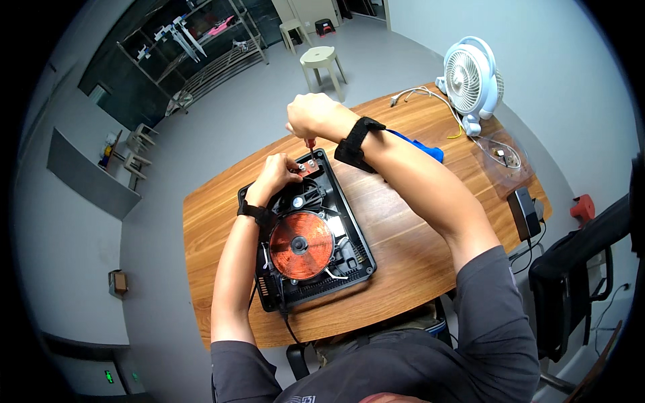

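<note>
An opened induction cooker lies on the wooden table, its black casing [357, 235] showing a round copper coil [285, 258] at the near end and a black fan part beyond it. At the casing's far end sits a small reddish-brown board [308, 169] with metal terminals. My left hand [274, 174] has its thumb and fingers closed at the board's left edge. Above it, my right hand [314, 115] is wrapped round the red handle of a screwdriver [310, 144]. The shaft points straight down to the board; whether its tip sits in a screw is too small to tell.
A white desk fan [465, 79] with its cable stands at the table's far right. A clear plastic tray [517, 176] with small parts and a black power adapter [521, 209] lie along the right edge. Something blue [430, 153] is partly hidden behind my right forearm.
</note>
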